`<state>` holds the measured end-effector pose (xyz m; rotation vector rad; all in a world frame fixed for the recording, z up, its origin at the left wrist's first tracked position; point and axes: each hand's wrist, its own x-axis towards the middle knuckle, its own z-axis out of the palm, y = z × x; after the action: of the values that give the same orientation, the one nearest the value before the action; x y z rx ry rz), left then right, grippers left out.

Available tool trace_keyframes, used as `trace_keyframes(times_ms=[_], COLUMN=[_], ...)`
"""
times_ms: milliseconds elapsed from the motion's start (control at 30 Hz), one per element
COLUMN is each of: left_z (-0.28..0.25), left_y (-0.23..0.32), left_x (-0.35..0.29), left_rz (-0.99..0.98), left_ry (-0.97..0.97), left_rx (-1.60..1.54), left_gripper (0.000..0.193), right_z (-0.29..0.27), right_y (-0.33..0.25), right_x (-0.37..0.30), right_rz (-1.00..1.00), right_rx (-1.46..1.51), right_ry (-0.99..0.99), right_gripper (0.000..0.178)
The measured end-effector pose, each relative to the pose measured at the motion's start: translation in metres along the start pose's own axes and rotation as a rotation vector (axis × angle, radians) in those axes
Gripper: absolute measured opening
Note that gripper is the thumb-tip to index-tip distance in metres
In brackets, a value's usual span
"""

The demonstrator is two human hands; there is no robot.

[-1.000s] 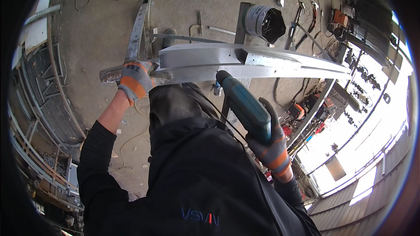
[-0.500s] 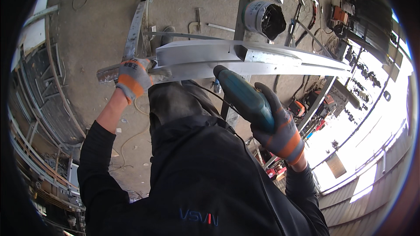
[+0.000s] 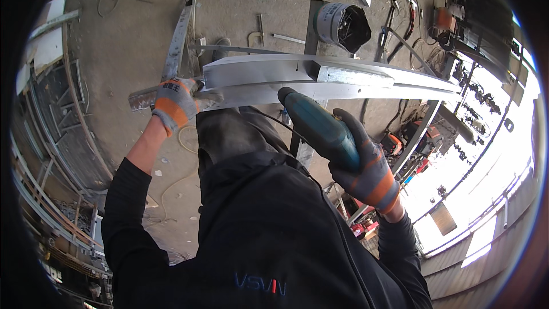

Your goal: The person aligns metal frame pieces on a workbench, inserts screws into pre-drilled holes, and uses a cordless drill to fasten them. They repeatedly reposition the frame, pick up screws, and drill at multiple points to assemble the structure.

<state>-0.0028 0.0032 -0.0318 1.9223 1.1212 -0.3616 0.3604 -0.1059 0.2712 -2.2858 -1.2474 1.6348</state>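
A long, bright sheet-metal channel [image 3: 246, 74] stretches across in front of me from left to right, with a short metal piece [image 3: 354, 75] lying along it. At its left end my left hand [image 3: 176, 100], in a grey and orange work glove, is closed on the metal; its fingertips are partly hidden. My gloved right hand [image 3: 366, 166] grips a teal power drill [image 3: 320, 123], held tilted with its dark nose against or just short of the channel's near face; I cannot tell if they touch. The nose hides any bit. A black cord trails from the drill past my body.
A steel support bar [image 3: 178, 40] runs away beyond my left hand. On the far side stands a white bucket [image 3: 334, 26] holding small dark items. A clamp [image 3: 257, 31] and cables lie on the floor. Metal frames [image 3: 63, 120] stack up at left.
The view has shifted very slightly. My left hand keeps its hold on the channel's end, and the drill in my right hand stays at nearly the same spot.
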Motion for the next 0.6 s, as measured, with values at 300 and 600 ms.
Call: trace_keyframes(times_ms=[300,600], left_z=[0.009,0.007], left_y=[-0.006,-0.01], left_x=[-0.004,0.0], left_rz=[0.098,0.161], left_ry=[0.149,0.162], left_rx=[0.03,0.059], left_gripper=[0.071,0.057], right_z=[0.004,0.018], right_y=[0.004,0.016], right_x=[-0.011,-0.016], right_rz=[-0.009,-0.077], right_rx=[0.086,0.14], right_ry=[0.044,0.119], right_gripper=[0.094,0.093])
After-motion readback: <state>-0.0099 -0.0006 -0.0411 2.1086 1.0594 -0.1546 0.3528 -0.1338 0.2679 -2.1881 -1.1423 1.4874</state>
